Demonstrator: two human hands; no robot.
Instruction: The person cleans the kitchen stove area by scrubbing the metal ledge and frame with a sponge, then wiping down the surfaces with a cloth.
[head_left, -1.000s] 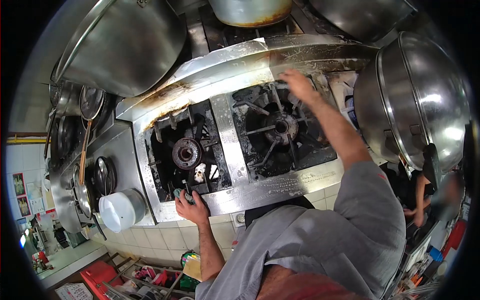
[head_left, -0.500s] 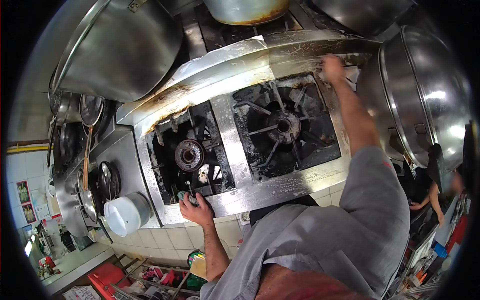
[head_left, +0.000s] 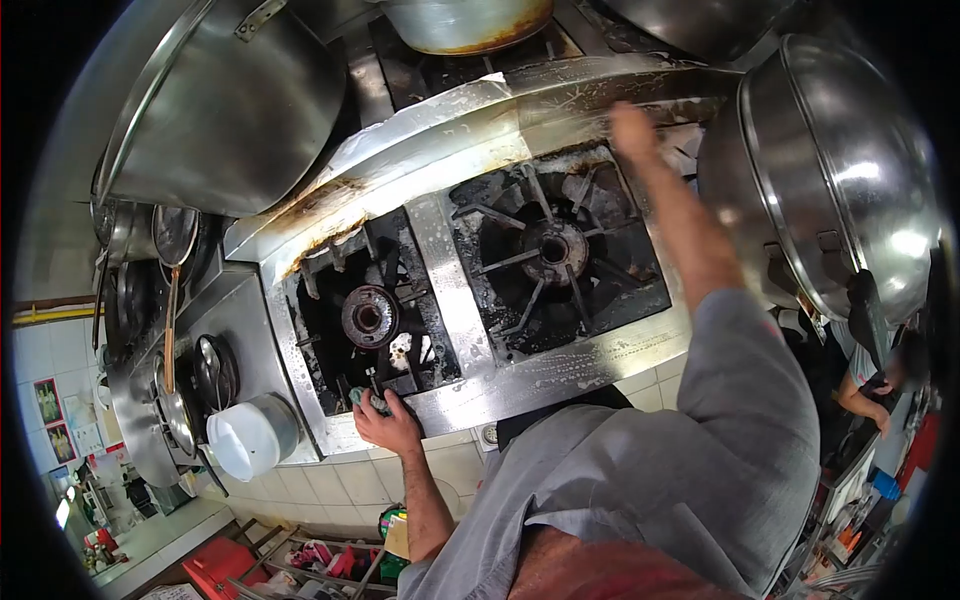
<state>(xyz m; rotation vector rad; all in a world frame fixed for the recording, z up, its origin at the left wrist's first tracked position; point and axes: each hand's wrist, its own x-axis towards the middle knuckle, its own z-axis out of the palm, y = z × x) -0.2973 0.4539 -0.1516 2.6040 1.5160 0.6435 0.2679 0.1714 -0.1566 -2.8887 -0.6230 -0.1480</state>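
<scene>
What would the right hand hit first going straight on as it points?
Probably the stove's raised metal back panel, just ahead of the right hand. Blur and unclear depth mean they could already be touching.

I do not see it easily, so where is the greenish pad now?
In the head view, the greenish pad is left of centre, in the person's left hand, at the stove's front edge, near the left burner.

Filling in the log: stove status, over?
Left hand holding green pad at stove's front edge. Right hand blurred near back panel, contents unclear. Big pot at right.
</scene>
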